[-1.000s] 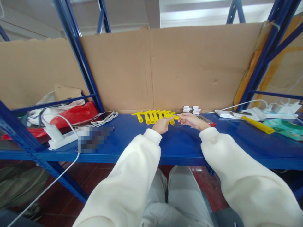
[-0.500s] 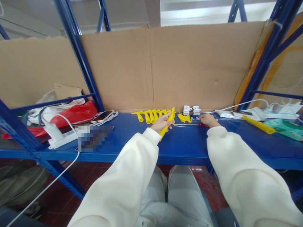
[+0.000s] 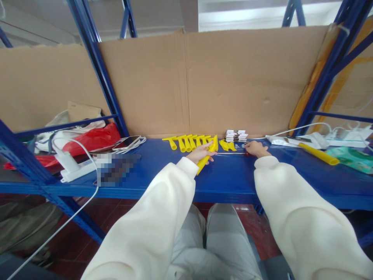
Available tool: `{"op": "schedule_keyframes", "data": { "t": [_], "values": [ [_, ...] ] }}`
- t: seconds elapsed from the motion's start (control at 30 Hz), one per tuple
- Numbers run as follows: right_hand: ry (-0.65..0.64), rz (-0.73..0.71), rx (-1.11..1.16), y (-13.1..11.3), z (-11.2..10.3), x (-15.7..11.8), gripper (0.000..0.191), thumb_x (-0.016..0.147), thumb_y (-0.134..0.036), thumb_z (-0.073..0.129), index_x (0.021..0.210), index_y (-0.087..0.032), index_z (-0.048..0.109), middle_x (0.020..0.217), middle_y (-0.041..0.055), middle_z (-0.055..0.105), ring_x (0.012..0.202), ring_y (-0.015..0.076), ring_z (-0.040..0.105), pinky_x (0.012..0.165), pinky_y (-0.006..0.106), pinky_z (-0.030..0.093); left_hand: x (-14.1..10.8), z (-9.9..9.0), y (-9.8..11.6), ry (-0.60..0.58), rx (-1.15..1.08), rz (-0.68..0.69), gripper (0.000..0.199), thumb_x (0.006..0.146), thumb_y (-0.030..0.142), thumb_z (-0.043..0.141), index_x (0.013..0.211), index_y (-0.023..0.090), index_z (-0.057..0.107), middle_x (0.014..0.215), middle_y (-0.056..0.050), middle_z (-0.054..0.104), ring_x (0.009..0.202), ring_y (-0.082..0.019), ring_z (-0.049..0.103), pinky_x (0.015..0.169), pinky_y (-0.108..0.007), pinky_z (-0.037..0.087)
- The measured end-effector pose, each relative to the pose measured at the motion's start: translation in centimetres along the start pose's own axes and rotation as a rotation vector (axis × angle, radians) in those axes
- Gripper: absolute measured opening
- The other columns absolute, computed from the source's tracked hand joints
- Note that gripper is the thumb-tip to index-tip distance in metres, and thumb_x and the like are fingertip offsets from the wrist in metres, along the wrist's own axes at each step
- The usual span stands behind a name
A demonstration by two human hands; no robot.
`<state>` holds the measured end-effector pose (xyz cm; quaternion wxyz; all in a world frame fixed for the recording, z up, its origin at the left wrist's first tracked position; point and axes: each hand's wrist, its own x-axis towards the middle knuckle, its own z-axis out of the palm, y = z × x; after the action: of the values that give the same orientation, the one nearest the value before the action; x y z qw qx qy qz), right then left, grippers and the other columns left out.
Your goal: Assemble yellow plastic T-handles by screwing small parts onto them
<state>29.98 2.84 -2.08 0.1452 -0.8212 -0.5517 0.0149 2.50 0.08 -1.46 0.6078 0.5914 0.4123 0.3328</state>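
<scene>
My left hand (image 3: 200, 153) is wrapped around a yellow plastic tube handle (image 3: 203, 165) with a flared, angled head that points up and away. My right hand (image 3: 257, 148) rests low over the shelf with its fingers drawn together beside some tiny pale parts (image 3: 237, 146); what is between the fingertips is hidden. Just under that hand lies a screwdriver (image 3: 230, 153), its long metal shaft pointing left and its red handle mostly covered. Loose yellow pieces (image 3: 227, 145) lie between the hands, in front of a stack of white-and-dark clip-like parts (image 3: 236, 136).
Several yellow T-shaped pieces (image 3: 182, 144) stand in a row against the cardboard (image 3: 145, 85). Another yellow tube (image 3: 319, 154) lies at right by a green packet (image 3: 352, 157). At left are a power strip (image 3: 78, 171), a phone (image 3: 126, 142) and a red bag (image 3: 90, 138).
The yellow handle's head has turned and tipped slightly to the right in my left hand. My right hand has shifted a little and covers more of the red screwdriver handle.
</scene>
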Motion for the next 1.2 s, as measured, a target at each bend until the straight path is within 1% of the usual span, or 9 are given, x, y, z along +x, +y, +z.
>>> {"op": "schedule_keyframes", "data": {
  "t": [0.17, 0.3, 0.43, 0.6, 0.7, 0.77, 0.9, 1.07, 1.2],
  "values": [
    [0.017, -0.02, -0.014, 0.2, 0.3, 0.5, 0.044, 0.089, -0.018, 0.057, 0.124, -0.033, 0.079, 0.138, 0.0112, 0.07, 0.13, 0.0366, 0.059, 0.11, 0.058, 0.043, -0.2, 0.2, 0.0, -0.007, 0.013, -0.006, 0.087, 0.09, 0.001, 0.062, 0.166, 0.032, 0.03, 0.109, -0.008, 0.076, 0.052, -0.007, 0.061, 0.04, -0.015, 0.042],
    [0.018, -0.045, -0.019, 0.4, 0.5, 0.7, 0.044, 0.089, -0.017, 0.056, 0.121, -0.033, 0.08, 0.138, 0.0113, 0.069, 0.128, 0.0373, 0.059, 0.108, 0.059, 0.043, -0.3, 0.2, 0.0, -0.02, 0.023, -0.009, 0.088, 0.089, 0.003, 0.065, 0.165, 0.034, 0.033, 0.112, -0.008, 0.075, 0.052, -0.007, 0.061, 0.041, -0.015, 0.043],
    [0.032, -0.052, -0.017, 0.5, 0.5, 0.7, 0.038, 0.088, -0.02, 0.058, 0.113, -0.033, 0.082, 0.133, 0.0104, 0.071, 0.125, 0.0363, 0.061, 0.104, 0.057, 0.046, -0.4, 0.3, 0.1, -0.02, 0.03, -0.016, 0.088, 0.089, 0.004, 0.065, 0.165, 0.034, 0.031, 0.112, -0.008, 0.075, 0.053, -0.007, 0.061, 0.041, -0.015, 0.043],
    [0.017, -0.009, 0.022, 0.3, 0.2, 0.4, 0.029, 0.086, -0.018, 0.06, 0.102, -0.028, 0.083, 0.124, 0.012, 0.075, 0.123, 0.036, 0.063, 0.106, 0.056, 0.045, -0.5, 0.4, 0.2, -0.015, 0.034, -0.019, 0.089, 0.089, 0.004, 0.067, 0.165, 0.034, 0.032, 0.113, -0.008, 0.076, 0.052, -0.006, 0.06, 0.041, -0.015, 0.042],
    [0.013, 0.035, 0.062, 0.3, 0.3, 0.5, 0.025, 0.085, -0.017, 0.061, 0.096, -0.025, 0.081, 0.114, 0.0117, 0.077, 0.118, 0.0331, 0.067, 0.106, 0.053, 0.045, -0.5, 0.3, 0.1, -0.023, 0.027, -0.012, 0.09, 0.088, 0.005, 0.069, 0.165, 0.034, 0.032, 0.114, -0.008, 0.076, 0.052, -0.006, 0.06, 0.041, -0.014, 0.042],
    [0.022, 0.038, 0.08, 0.4, 0.5, 0.7, 0.021, 0.083, -0.016, 0.062, 0.09, -0.024, 0.08, 0.107, 0.0111, 0.078, 0.114, 0.0319, 0.069, 0.104, 0.052, 0.046, -0.4, 0.3, 0.1, -0.025, 0.026, -0.012, 0.089, 0.089, 0.005, 0.068, 0.165, 0.034, 0.031, 0.114, -0.008, 0.076, 0.052, -0.006, 0.06, 0.041, -0.014, 0.042],
    [0.028, 0.032, 0.098, 0.5, 0.7, 1.1, 0.018, 0.081, -0.016, 0.062, 0.081, -0.023, 0.078, 0.099, 0.0102, 0.078, 0.11, 0.0319, 0.07, 0.103, 0.053, 0.046, -0.4, 0.3, 0.1, -0.025, 0.026, -0.015, 0.091, 0.089, 0.005, 0.068, 0.166, 0.033, 0.029, 0.115, -0.009, 0.076, 0.051, -0.006, 0.06, 0.041, -0.015, 0.043],
    [0.022, -0.005, 0.143, 0.3, 0.8, 1.1, 0.021, 0.082, -0.016, 0.062, 0.086, -0.024, 0.08, 0.104, 0.0088, 0.079, 0.114, 0.0325, 0.069, 0.108, 0.056, 0.043, -0.3, 0.2, 0.1, -0.025, 0.026, -0.012, 0.092, 0.088, 0.005, 0.068, 0.167, 0.032, 0.027, 0.116, -0.01, 0.076, 0.052, -0.007, 0.061, 0.041, -0.015, 0.042],
    [0.029, -0.034, 0.137, 0.1, 0.9, 1.1, 0.02, 0.083, -0.019, 0.063, 0.088, -0.024, 0.082, 0.098, 0.009, 0.079, 0.112, 0.033, 0.07, 0.105, 0.054, 0.046, -0.1, 0.1, -0.1, -0.035, 0.025, -0.003, 0.096, 0.085, 0.009, 0.074, 0.166, 0.035, 0.029, 0.115, -0.009, 0.077, 0.053, -0.007, 0.062, 0.042, -0.015, 0.043]
  ]
}}
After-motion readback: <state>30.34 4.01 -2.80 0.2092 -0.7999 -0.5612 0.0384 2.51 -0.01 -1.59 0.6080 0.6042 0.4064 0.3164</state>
